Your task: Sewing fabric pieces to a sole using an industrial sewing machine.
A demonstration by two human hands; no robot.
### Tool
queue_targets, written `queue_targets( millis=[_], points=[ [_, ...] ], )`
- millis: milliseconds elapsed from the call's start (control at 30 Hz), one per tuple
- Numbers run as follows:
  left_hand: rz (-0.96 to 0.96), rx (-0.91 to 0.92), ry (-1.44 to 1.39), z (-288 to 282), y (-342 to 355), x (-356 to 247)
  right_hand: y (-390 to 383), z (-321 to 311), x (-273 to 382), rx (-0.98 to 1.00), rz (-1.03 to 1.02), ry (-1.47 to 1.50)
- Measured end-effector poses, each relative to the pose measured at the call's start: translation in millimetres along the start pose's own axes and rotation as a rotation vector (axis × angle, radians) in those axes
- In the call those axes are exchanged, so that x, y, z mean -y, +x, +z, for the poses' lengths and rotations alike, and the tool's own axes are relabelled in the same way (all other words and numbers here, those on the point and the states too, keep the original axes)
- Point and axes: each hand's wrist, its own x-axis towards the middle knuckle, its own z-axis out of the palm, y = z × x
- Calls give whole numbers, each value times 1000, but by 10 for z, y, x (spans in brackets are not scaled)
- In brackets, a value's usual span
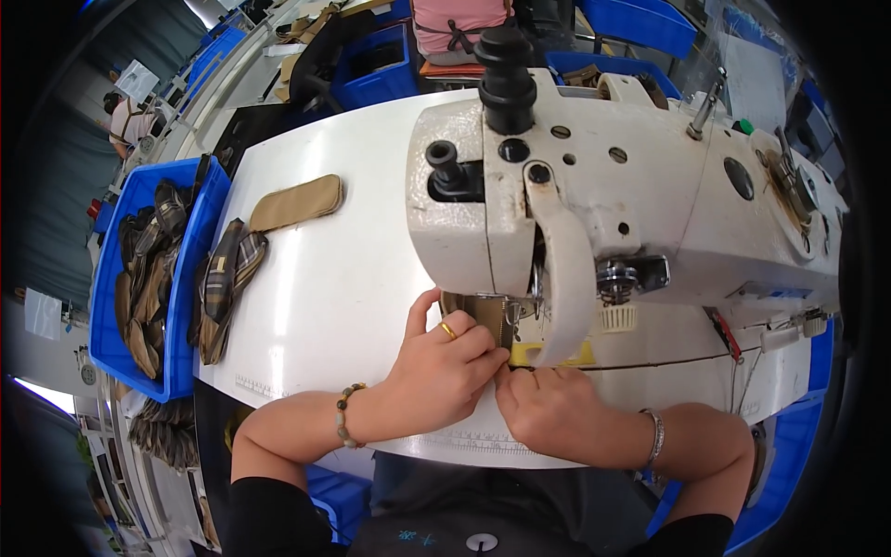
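Observation:
A brown fabric piece (489, 316) lies under the needle area of a white sewing machine (453, 232). My left hand (444, 371), with a gold ring and a beaded bracelet, is closed on this piece from the left, its index finger bent up by the machine head. Against those fingertips, at the near corner of the fabric, my right hand (557, 413) pinches with curled fingers. Its fingertips are partly hidden, as is the far end of the fabric behind the machine head. A yellow strip (577, 355) shows on the machine bed just beyond my right hand.
On the white table (343, 269) lie a rounded brown piece (297, 202) and plaid fabric pieces (223, 288). A blue bin (212, 209) of similar pieces stands at the left. Red-handled snips (722, 334) lie right of the needle area. Another person (459, 28) sits beyond the table.

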Motion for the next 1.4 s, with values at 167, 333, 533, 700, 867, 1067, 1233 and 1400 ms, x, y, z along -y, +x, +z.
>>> queue_targets(
  millis=[167, 333, 533, 700, 867, 1067, 1233, 1400],
  points=[
    [-54, 25, -82, 13, 44, 69, 37, 15, -23, -8, 19, -36],
    [-72, -17, -101, 90, 132, 193, 52, 94, -103, -15, 78, -52],
    [-135, -16, -147, 205, 190, 346, 96, 169, -150, 28, 170, -117],
    [-103, 20, -138, 34, 238, 365, 100, 203, -179, 6, 201, -75],
    [-145, 95, -301, -181, 182, 460, 98, 222, -199, -42, 193, -29],
    [-23, 118, -190, -105, 220, 439, 91, 234, -215, -36, 180, 57],
    [-2, 97, -195, 9, 198, 435, 114, 202, -243, -49, 131, 43],
    [33, 92, -64, 24, 181, 384, 124, 210, -259, -92, 112, 32]
  ],
)
